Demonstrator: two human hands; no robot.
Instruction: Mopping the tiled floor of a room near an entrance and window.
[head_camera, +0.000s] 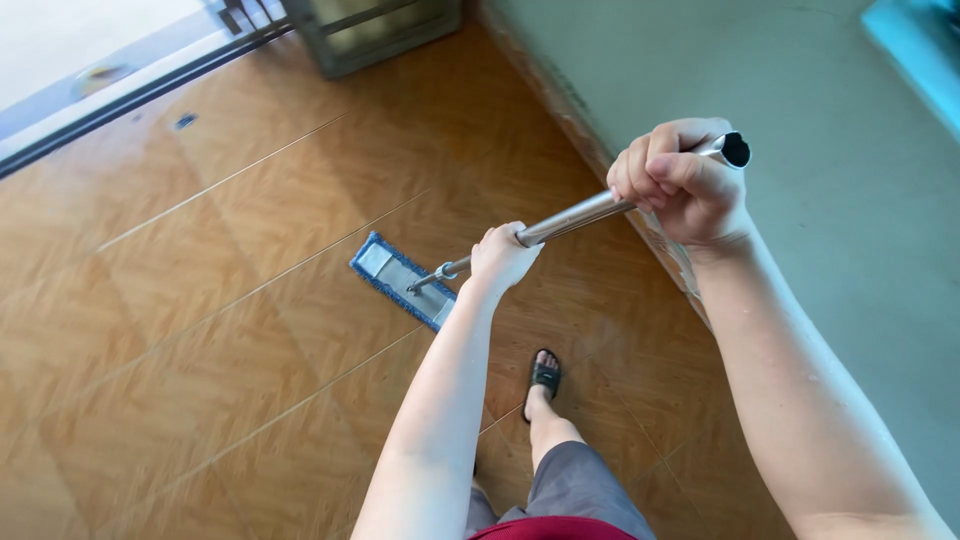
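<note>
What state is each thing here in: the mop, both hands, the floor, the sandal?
Mop head: flat on the floor, blue-edged.
Pole: tilted, held in both hands.
Left hand: grip shut low on the pole.
Right hand: grip shut near the pole's top end.
Floor: brown tiles, glossy.
Sandal: black, worn on a foot, on the floor.

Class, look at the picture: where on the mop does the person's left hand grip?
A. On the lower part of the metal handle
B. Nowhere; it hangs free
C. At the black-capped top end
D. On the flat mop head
A: the left hand wraps the metal handle low down, just above the flat mop head, while the right hand holds near the black-capped top.
</note>
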